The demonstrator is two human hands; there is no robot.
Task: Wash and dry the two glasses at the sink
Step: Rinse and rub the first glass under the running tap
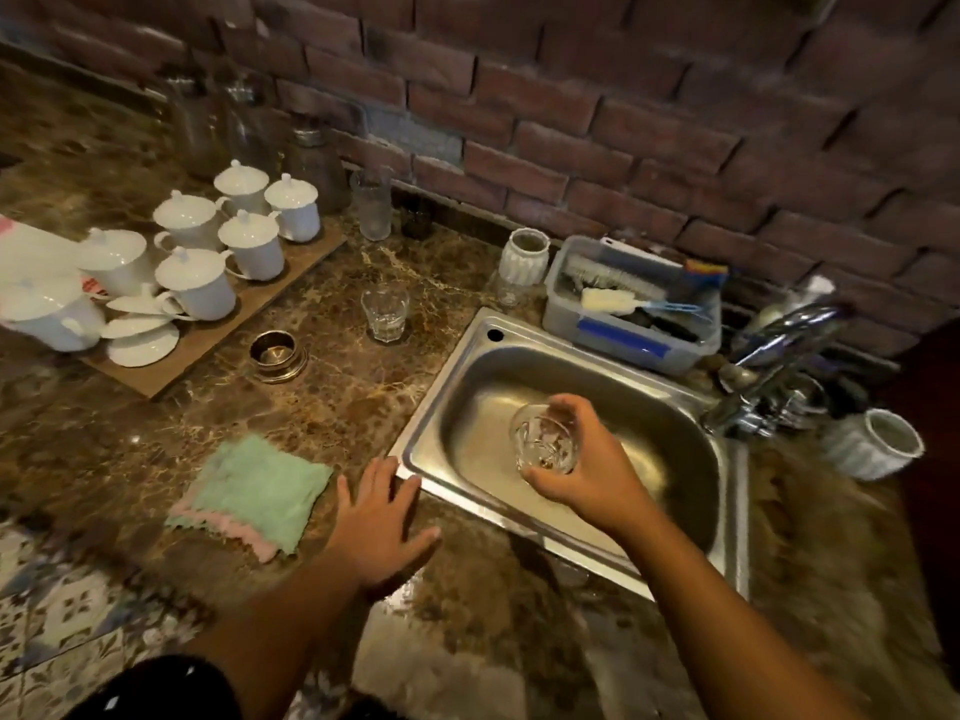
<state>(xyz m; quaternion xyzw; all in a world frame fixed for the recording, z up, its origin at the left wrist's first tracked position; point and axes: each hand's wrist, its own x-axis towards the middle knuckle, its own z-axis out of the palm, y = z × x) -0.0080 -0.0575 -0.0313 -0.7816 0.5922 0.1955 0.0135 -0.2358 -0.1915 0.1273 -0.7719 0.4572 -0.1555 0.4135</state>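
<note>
My right hand [582, 467] grips a clear cut glass [545, 443] tilted on its side over the steel sink [447, 366], mouth facing left. My left hand [382, 527] hovers open, fingers spread, over the counter at the sink's front left corner. A second clear glass [385, 312] stands upright on the marble counter left of the sink. A green and pink cloth [254, 491] lies flat on the counter just left of my left hand. The chrome tap [779, 356] stands at the sink's right side.
White lidded cups [249, 241] and saucers sit on a wooden board at the left. A small metal cup [272, 353] stands near the board. A plastic tub of brushes [631, 309], a white jar [524, 257] and a tall glass [371, 205] line the brick wall. Another white jar [872, 444] lies right of the tap.
</note>
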